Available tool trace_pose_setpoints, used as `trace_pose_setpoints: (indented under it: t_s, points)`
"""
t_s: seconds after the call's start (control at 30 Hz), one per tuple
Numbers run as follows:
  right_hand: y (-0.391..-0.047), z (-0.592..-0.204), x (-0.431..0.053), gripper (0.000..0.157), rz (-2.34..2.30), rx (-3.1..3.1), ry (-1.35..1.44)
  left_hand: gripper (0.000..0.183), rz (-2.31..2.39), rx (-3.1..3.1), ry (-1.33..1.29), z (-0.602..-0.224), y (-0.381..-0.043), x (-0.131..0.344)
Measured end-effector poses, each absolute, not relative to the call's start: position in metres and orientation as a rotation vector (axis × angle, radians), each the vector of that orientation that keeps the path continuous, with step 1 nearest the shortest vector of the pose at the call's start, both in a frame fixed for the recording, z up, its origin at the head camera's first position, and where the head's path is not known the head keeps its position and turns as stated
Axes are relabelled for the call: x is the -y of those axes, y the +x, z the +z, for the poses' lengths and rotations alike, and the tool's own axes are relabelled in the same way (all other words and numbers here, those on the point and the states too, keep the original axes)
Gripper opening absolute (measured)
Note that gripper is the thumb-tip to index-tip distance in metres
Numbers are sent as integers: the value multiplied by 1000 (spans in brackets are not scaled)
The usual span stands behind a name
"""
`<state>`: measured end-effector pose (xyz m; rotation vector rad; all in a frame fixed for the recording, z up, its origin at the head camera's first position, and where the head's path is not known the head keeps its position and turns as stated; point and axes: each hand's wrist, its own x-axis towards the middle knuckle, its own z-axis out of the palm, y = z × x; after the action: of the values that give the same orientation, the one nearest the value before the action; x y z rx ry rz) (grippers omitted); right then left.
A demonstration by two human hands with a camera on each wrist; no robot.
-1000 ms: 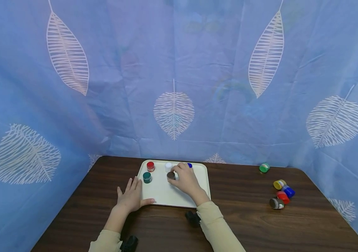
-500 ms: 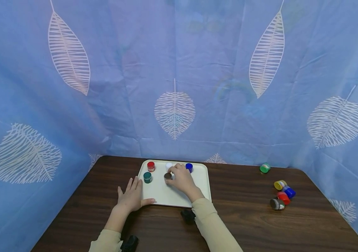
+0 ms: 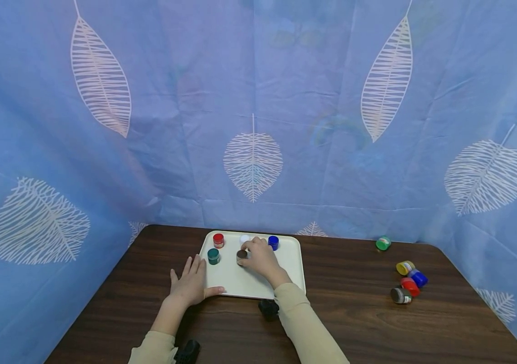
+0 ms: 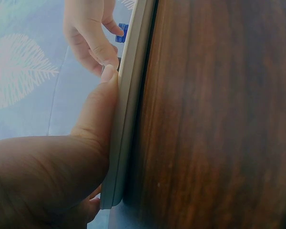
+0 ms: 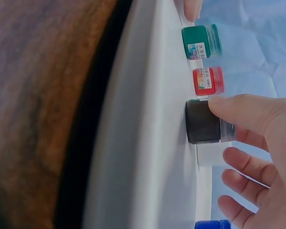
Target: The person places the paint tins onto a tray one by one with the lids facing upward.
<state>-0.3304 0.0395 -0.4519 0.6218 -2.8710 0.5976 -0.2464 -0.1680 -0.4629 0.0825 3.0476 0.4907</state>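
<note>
On a white tray (image 3: 258, 288), my right hand (image 3: 263, 260) pinches a dark brown paint jar (image 5: 201, 121) between thumb and fingers. The jar stands upright on the tray, its far side hidden by the fingers. A green paint jar (image 3: 213, 256) and a red paint jar (image 3: 218, 240) are to its left. Behind it is a white paint jar (image 3: 244, 238), partly covered by the hand, and a blue paint jar (image 3: 273, 242) stands at the back right. My left hand (image 3: 188, 288) rests against the tray's front left corner, fingers straight along the side, thumb at the front rim.
Loose jars lie on the right of the wooden table (image 3: 349, 313): a green one (image 3: 383, 243) at the back, then yellow (image 3: 405, 267), blue (image 3: 418, 277), red (image 3: 410, 286) and dark brown (image 3: 401, 296) grouped together. A blue leaf-patterned curtain (image 3: 322, 167) hangs behind.
My right hand has carried the dark brown jar a little left and toward me, in front of the white jar; the blue jar now shows fully. The left hand stays put.
</note>
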Motion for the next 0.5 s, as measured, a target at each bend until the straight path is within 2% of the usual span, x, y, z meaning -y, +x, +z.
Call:
trace_pose_setpoints:
  t_s: [0.2, 0.5]
  points:
    - [-331, -454, -41, 35, 596, 2898, 591, 111, 501, -3045, 84, -462, -247, 168]
    - [-323, -450, -49, 50, 578, 2906, 604, 112, 502, -3031, 70, -463, -247, 168]
